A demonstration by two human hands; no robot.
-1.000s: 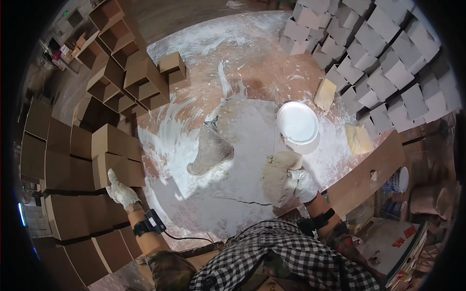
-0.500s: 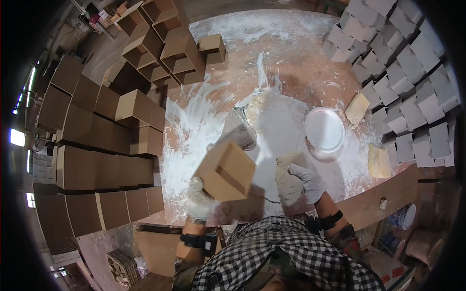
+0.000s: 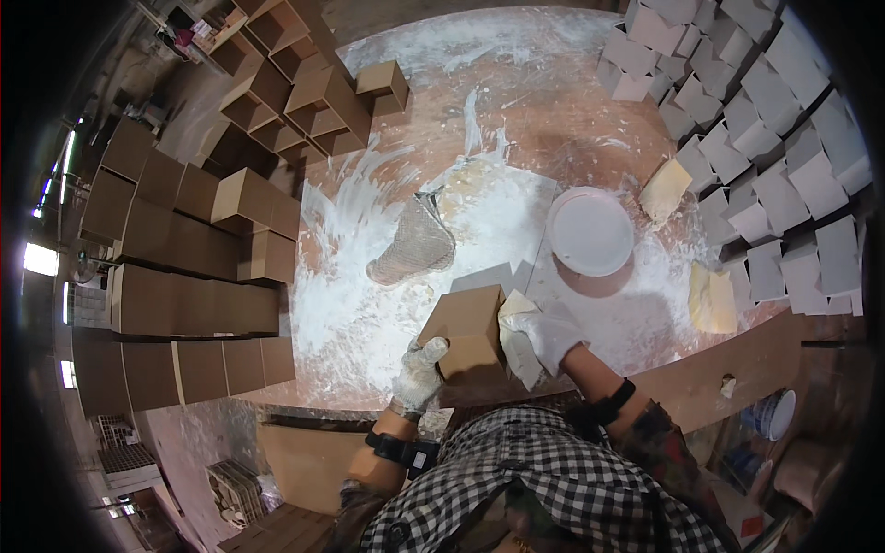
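In my gloved left hand (image 3: 421, 370) is a brown box (image 3: 464, 324), tilted above the near part of the table. The thumb lies on its left face and the fingers are mostly hidden. My gloved right hand (image 3: 559, 335) is closed round a pale, white-smeared sponge (image 3: 522, 346), which meets the box's right side. Beyond the box, a grey mesh-like cloth (image 3: 417, 241) lies crumpled on the white-smeared table. A round white tub or lid (image 3: 591, 232) sits to the right of it.
Brown boxes (image 3: 175, 235) stand stacked along the left, with open-fronted ones (image 3: 323, 106) at the far left. Grey-white boxes (image 3: 770, 180) fill the right side. Two yellowish sponge pieces (image 3: 666, 192) (image 3: 713, 299) lie near them. White smears cover much of the table (image 3: 544, 69).
The box has moved right and turned in my left hand. My right hand has lifted the sponge from the table and brought it left against the box.
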